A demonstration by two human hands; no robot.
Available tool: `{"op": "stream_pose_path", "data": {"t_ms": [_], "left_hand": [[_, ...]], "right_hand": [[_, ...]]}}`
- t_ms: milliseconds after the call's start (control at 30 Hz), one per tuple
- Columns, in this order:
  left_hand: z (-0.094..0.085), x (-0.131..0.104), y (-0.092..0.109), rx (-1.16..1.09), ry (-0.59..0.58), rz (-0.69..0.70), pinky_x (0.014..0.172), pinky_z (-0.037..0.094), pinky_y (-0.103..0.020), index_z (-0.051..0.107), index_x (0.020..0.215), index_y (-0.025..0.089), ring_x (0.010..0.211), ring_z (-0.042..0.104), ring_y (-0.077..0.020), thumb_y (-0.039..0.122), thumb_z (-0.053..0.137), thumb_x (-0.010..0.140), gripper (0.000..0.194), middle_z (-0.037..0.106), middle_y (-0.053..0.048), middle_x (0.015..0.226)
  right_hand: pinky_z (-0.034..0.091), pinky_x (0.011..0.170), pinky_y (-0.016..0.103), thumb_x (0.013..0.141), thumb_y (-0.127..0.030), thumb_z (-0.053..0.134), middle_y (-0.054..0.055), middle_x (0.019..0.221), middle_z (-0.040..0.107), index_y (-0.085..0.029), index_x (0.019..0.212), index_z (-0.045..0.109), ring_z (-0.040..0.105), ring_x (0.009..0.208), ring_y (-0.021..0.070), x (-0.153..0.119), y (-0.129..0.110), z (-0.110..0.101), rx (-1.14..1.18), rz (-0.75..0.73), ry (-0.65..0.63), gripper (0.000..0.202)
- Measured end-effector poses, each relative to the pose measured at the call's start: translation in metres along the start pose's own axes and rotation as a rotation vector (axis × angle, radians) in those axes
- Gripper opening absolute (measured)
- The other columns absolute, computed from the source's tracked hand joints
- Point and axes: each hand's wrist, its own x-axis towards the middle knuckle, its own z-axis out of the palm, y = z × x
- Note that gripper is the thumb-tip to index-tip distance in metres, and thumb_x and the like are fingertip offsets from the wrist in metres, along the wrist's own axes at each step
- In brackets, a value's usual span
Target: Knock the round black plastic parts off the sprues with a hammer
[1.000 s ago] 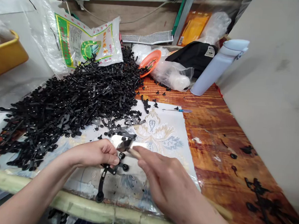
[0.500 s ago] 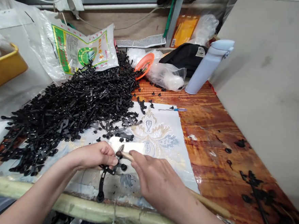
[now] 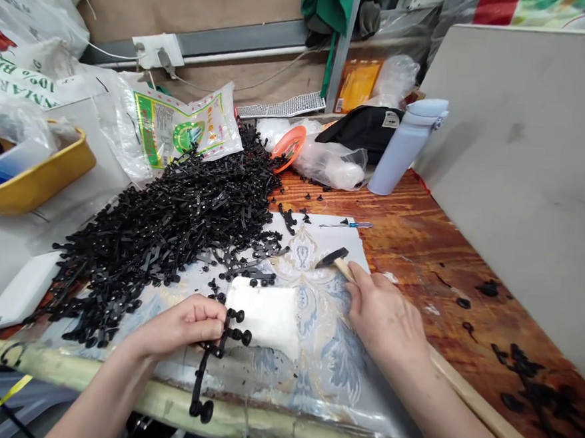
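My left hand [image 3: 192, 322] pinches a jointed black plastic linkage [image 3: 200, 373] with round knobs, one end of it hanging toward the table's front edge. My right hand [image 3: 390, 316] is closed around the wooden handle of a small hammer [image 3: 334, 256], whose dark head is lifted to the right of the linkage. Between the hands lies a white pad [image 3: 266, 314] on a patterned cloth [image 3: 330, 355]. Just beyond my left hand, a large heap of similar black parts [image 3: 182, 221] spreads over the table.
A blue-handled screwdriver [image 3: 347, 225] lies at the cloth's far edge. Further back are an orange dish [image 3: 288, 148], a black cap [image 3: 361, 132] and a pale blue bottle [image 3: 408, 147]. At the left stands a yellow bin [image 3: 40, 175]. Loose black pieces [image 3: 526, 379] lie at the right.
My right hand has drawn the hammer away to the right from the linkage. My left hand still holds the linkage, now turned so its knobs point right. The camera view has tilted up.
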Motion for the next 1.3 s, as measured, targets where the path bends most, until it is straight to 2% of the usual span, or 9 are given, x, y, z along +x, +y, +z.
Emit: {"op": "stream_pose_path", "data": {"t_ms": [167, 367, 533, 600, 700, 800, 967, 1167, 1300], "left_hand": [[0.0, -0.01, -0.007, -0.03, 0.037, 0.03, 0.048, 0.02, -0.022, 0.057, 0.064, 0.014, 0.049, 0.031, -0.008, 0.069, 0.065, 0.065, 0.055, 0.05, 0.002, 0.056], [0.004, -0.011, -0.009, 0.014, 0.024, 0.013, 0.045, 0.022, -0.022, 0.055, 0.062, 0.015, 0.046, 0.03, -0.0079, 0.066, 0.063, 0.067, 0.052, 0.046, 0.004, 0.053], [0.012, 0.006, -0.001, 0.157, 0.041, -0.04, 0.044, 0.015, -0.023, 0.056, 0.06, 0.015, 0.045, 0.024, -0.008, 0.045, 0.06, 0.078, 0.035, 0.036, 0.008, 0.049], [0.013, 0.011, 0.001, 0.204, 0.046, -0.066, 0.043, 0.013, -0.024, 0.055, 0.058, 0.016, 0.045, 0.022, -0.008, 0.043, 0.058, 0.078, 0.034, 0.033, 0.008, 0.048], [0.011, 0.015, 0.004, 0.25, 0.033, -0.088, 0.044, 0.014, -0.025, 0.054, 0.056, 0.016, 0.045, 0.022, -0.0083, 0.043, 0.057, 0.078, 0.034, 0.032, 0.008, 0.048], [0.008, 0.016, 0.006, 0.271, 0.008, -0.092, 0.045, 0.016, -0.025, 0.056, 0.057, 0.015, 0.046, 0.025, -0.0086, 0.043, 0.058, 0.076, 0.033, 0.036, 0.007, 0.048], [0.006, 0.017, 0.009, 0.266, -0.014, -0.1, 0.043, 0.015, -0.024, 0.057, 0.057, 0.016, 0.043, 0.022, -0.008, 0.047, 0.06, 0.075, 0.036, 0.032, 0.009, 0.044], [0.008, 0.017, 0.006, 0.25, 0.0, -0.083, 0.043, 0.015, -0.024, 0.052, 0.055, 0.018, 0.044, 0.021, -0.0083, 0.047, 0.06, 0.075, 0.036, 0.028, 0.009, 0.044], [0.011, 0.004, 0.003, 0.251, 0.075, -0.023, 0.049, 0.022, -0.024, 0.051, 0.058, 0.018, 0.051, 0.029, -0.0102, 0.038, 0.056, 0.079, 0.03, 0.036, 0.007, 0.052]], "right_hand": [[0.043, 0.062, 0.028, 0.093, -0.022, 0.044, 0.011, 0.096, 0.064, -0.019, 0.126, 0.057, 0.061, 0.089, 0.023, -0.001, 0.001, 0.01, -0.041, -0.029, 0.026, 0.035], [0.049, 0.066, 0.035, 0.094, -0.025, 0.039, 0.013, 0.102, 0.067, -0.017, 0.127, 0.056, 0.065, 0.083, 0.0252, -0.003, -0.004, 0.004, 0.123, -0.042, 0.039, 0.039], [0.051, 0.057, 0.028, 0.097, -0.032, 0.036, 0.003, 0.078, 0.071, -0.02, 0.125, 0.059, 0.065, 0.064, 0.0175, -0.019, -0.03, -0.024, 0.62, -0.313, -0.137, 0.039], [0.054, 0.069, 0.029, 0.097, -0.03, 0.037, 0.004, 0.091, 0.073, -0.023, 0.125, 0.059, 0.068, 0.079, 0.0179, -0.03, -0.043, -0.032, 0.717, -0.452, -0.218, 0.036], [0.052, 0.088, 0.033, 0.095, -0.023, 0.04, 0.007, 0.115, 0.068, -0.022, 0.127, 0.057, 0.065, 0.102, 0.0185, -0.043, -0.056, -0.034, 0.774, -0.564, -0.186, 0.036], [0.053, 0.082, 0.035, 0.095, -0.02, 0.037, 0.013, 0.113, 0.068, -0.016, 0.133, 0.051, 0.066, 0.097, 0.0206, -0.048, -0.061, -0.027, 0.743, -0.615, -0.092, 0.04], [0.052, 0.062, 0.035, 0.094, -0.02, 0.033, 0.012, 0.085, 0.07, -0.015, 0.132, 0.051, 0.066, 0.068, 0.0215, -0.044, -0.06, -0.022, 0.459, -0.665, -0.188, 0.042], [0.05, 0.061, 0.032, 0.093, -0.017, 0.035, 0.009, 0.082, 0.069, -0.016, 0.131, 0.052, 0.064, 0.067, 0.0193, -0.049, -0.067, -0.03, 0.435, -0.668, -0.217, 0.041], [0.053, 0.072, 0.035, 0.095, -0.022, 0.036, 0.011, 0.105, 0.07, -0.022, 0.129, 0.055, 0.067, 0.082, 0.0198, -0.031, -0.051, -0.026, 0.538, -0.521, -0.12, 0.04]]}}
